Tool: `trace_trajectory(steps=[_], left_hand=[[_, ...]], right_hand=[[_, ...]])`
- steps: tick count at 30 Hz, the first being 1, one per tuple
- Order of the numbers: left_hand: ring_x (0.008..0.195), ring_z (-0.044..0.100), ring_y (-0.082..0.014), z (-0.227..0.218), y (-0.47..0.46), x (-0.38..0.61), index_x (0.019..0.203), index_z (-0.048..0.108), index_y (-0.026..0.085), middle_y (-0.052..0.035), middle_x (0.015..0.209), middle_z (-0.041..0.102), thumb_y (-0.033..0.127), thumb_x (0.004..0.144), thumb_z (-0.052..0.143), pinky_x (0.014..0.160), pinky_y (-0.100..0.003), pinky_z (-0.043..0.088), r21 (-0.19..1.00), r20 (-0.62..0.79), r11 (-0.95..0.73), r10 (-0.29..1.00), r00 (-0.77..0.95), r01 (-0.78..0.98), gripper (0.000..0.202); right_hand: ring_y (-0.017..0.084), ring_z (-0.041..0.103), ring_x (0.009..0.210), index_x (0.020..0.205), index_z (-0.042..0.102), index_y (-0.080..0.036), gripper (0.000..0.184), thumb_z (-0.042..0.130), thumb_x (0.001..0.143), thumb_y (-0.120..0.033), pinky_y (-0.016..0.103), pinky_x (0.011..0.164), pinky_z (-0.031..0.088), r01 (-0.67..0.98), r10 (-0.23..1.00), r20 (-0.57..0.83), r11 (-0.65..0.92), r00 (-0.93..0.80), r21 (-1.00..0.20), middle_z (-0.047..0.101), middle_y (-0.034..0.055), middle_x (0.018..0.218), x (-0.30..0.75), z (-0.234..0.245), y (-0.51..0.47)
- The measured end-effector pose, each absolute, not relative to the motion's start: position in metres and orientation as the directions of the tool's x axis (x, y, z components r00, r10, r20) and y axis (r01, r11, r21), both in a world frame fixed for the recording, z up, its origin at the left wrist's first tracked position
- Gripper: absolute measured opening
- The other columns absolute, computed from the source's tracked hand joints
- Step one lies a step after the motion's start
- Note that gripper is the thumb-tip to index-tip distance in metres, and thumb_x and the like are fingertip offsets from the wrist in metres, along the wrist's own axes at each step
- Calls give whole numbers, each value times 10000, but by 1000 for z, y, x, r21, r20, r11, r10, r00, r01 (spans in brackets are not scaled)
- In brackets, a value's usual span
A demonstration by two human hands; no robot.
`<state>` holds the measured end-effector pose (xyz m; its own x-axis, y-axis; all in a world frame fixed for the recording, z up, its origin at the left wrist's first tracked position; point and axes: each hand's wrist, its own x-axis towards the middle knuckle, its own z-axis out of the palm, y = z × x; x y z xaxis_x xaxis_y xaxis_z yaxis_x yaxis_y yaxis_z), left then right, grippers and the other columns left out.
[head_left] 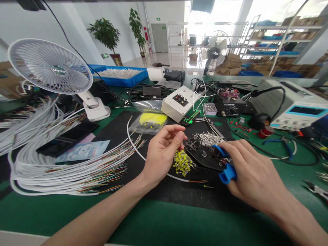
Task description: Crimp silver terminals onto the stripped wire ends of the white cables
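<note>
My right hand (252,171) is wrapped round the blue handles of a black-headed crimping tool (205,155), its jaws pointing left. Close to those jaws, my left hand (164,150) is closed with thumb and fingertips pinched together. Whatever lies in that pinch is too small or hidden to make out. Below the jaws is a pile of yellow-sleeved terminals (182,163), and behind the tool spreads a heap of bare silver terminals (208,139). A white cable (176,178) passes under my left hand, its thin coloured wires fanning out on the black mat (179,196).
Bundled white cables (64,179) with stripped ends cover the left side, near a phone (68,138) and a white fan (96,109). Behind lie a bag of yellow sleeves (151,120) and a switch box (178,104). Cutters (316,189) rest at the right edge.
</note>
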<state>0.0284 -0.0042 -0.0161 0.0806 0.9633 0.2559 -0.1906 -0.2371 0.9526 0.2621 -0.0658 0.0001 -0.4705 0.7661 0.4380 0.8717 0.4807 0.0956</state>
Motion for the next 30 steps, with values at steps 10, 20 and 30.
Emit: trace_trajectory(steps=[10,20,30], left_hand=[[678,579,-128,-13,-4,26,1070,675,192,-30,861,667,387,958,647,656,-248,465,954,295,-290,953,74,-78,226],[887,589,-235,-13,-18,16,944,680,181,-75,896,676,395,961,635,797,-351,434,381,210,-861,435,876,336,220],[856,574,-232,-22,-23,22,898,622,166,-82,895,643,251,1010,502,766,-362,446,247,131,-880,446,886,406,184]], right_hand=[[337,613,1027,1281,505,-117,574,569,712,-150,442,784,564,893,822,400,449,-405,-20,636,172,1149,267,-8,-59],[189,597,734,1113,574,-211,267,590,954,-424,329,703,465,763,943,331,228,-19,-605,665,39,906,262,-6,-56],[105,373,520,740,518,-206,394,692,863,-538,264,506,324,534,948,193,29,255,-845,452,-62,583,263,-7,-50]])
